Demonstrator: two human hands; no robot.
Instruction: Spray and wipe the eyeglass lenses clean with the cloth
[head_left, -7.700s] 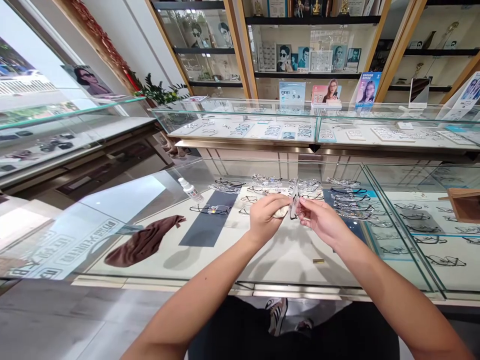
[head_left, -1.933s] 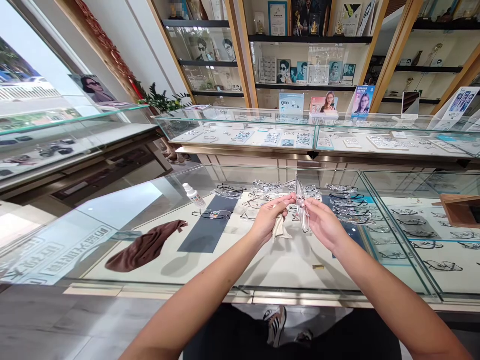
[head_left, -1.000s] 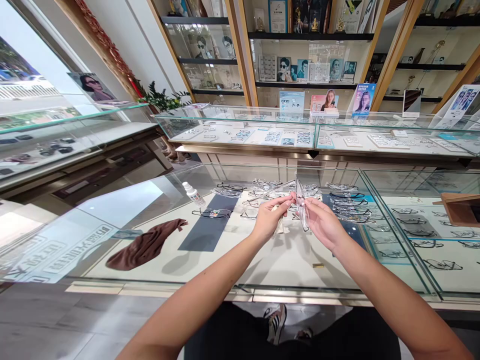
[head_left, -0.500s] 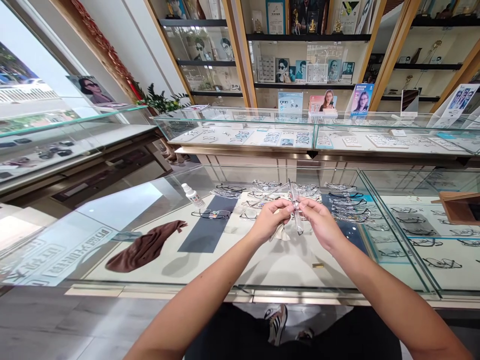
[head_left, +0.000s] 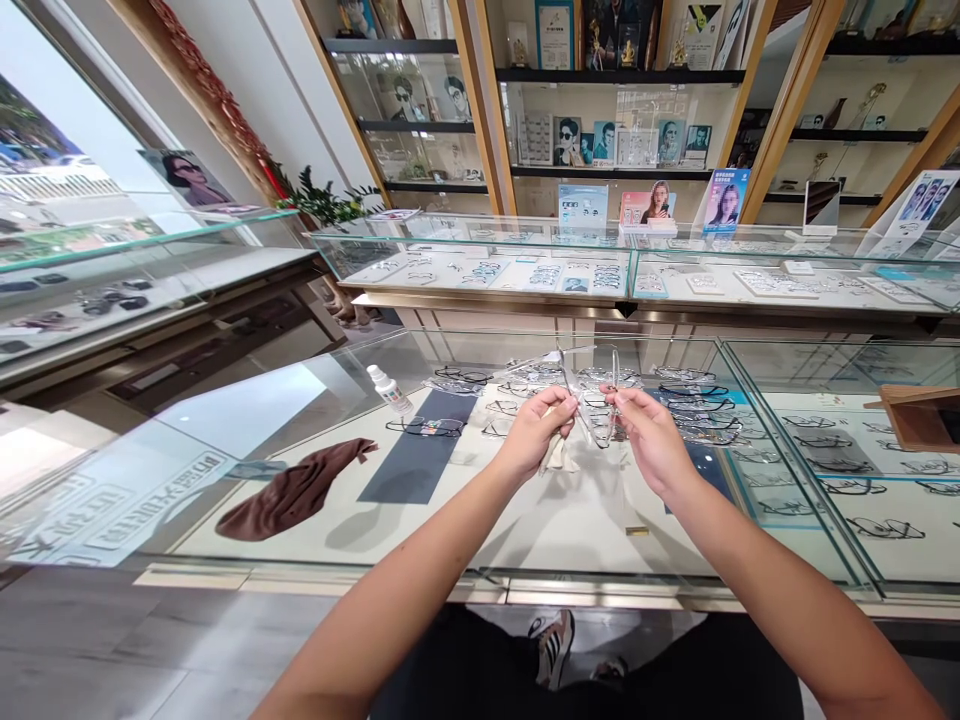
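Note:
A thin-framed pair of eyeglasses is up above the glass counter between my hands. My left hand is closed, its fingertips pinching one side of the frame. A pale cream cloth hangs from beneath that same hand. On the other side, my right hand pinches the frame near a temple that points upward. The frame's outline partly blends with the glasses displayed behind it. To the left on the counter lie a crumpled brown cloth and a white bottle.
Under the glass top of the counter sit rows of eyeglasses. A wooden stand is at the right. Another display case runs across the back, with a further case at the left.
The eyeglasses have turned, so their front and temples now appear spread rather than edge-on. My hands have moved slightly apart, the right one to the right.

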